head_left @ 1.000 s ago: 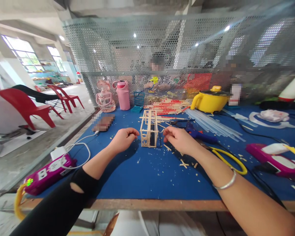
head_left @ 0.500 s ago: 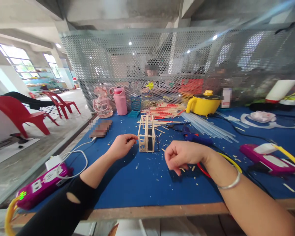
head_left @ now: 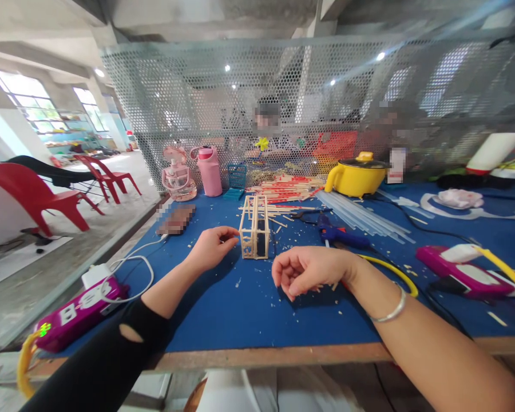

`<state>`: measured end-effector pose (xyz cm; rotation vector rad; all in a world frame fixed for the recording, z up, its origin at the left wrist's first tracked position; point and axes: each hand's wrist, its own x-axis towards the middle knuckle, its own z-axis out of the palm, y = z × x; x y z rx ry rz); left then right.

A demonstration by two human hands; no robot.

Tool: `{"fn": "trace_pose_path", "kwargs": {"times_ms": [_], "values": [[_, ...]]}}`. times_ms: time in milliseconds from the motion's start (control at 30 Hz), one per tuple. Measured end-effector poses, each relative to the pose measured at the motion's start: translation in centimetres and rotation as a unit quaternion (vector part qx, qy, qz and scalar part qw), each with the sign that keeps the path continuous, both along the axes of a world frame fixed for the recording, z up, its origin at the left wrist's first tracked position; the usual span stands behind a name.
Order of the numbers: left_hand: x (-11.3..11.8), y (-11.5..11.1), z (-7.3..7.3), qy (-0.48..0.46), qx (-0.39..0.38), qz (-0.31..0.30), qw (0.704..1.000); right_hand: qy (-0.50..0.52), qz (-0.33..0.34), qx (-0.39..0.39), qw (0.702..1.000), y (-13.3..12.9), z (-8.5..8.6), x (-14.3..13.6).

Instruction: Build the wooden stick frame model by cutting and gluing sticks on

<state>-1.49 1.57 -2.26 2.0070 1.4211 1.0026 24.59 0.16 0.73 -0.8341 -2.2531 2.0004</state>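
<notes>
A small box-shaped frame of pale wooden sticks (head_left: 254, 231) stands on the blue table, with a dark piece showing inside its right part. My left hand (head_left: 212, 247) is at its left side, thumb and forefinger apart. The fingertips reach the frame's edge; whether they touch it I cannot tell. Over the table to the right of the frame hovers my right hand (head_left: 311, 272), fingers loosely curled, thumb apart from them and nothing visible between. Behind that hand lies a blue glue gun (head_left: 345, 237). Pliers with dark handles (head_left: 311, 215) lie beyond the frame's right side.
Red-marked wooden sticks (head_left: 283, 189) are heaped at the back, beside translucent glue sticks (head_left: 364, 217) and a yellow pot (head_left: 357, 178). A pink bottle (head_left: 209, 174) stands near the mesh screen (head_left: 189, 103). Purple power strips (head_left: 81, 317) lie left and right. Wood scraps dot the table.
My right hand has moved left, nearer the frame, and its fingers have loosened. My left hand stays beside the frame, its thumb a little farther from the forefinger. The view has shifted slightly.
</notes>
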Motion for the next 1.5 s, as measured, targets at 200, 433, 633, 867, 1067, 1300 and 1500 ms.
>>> {"fn": "trace_pose_path", "kwargs": {"times_ms": [200, 433, 633, 867, 1067, 1300, 1500], "values": [[0.0, -0.1, 0.0, -0.023, -0.006, 0.002, 1.000, 0.050, -0.087, 0.074, 0.992, -0.1, 0.2, -0.5], [0.4, -0.5, 0.4, -0.102, -0.051, -0.069, 0.991, 0.090, -0.197, 0.208, 0.954, 0.2, 0.1, -0.9], [1.5, -0.8, -0.2, -0.136, -0.063, -0.077, 0.986, 0.112, -0.320, 0.416, 0.844, 0.4, -0.7, -1.5], [2.0, -0.9, -0.3, -0.164, -0.050, -0.063, 0.983, 0.098, -0.306, 0.604, 0.729, 0.1, -1.1, -3.1], [2.3, -0.9, 0.0, -0.161, -0.037, -0.045, 0.985, 0.075, -0.284, 0.652, 0.699, 0.3, -1.6, -3.7], [2.0, -0.9, 0.1, -0.155, -0.042, -0.051, 0.986, 0.072, -0.276, 0.672, 0.684, 0.4, -1.7, -3.5], [2.0, -0.7, -0.1, -0.154, -0.051, -0.061, 0.985, 0.075, -0.271, 0.680, 0.677, 0.4, -1.9, -3.5]]}}
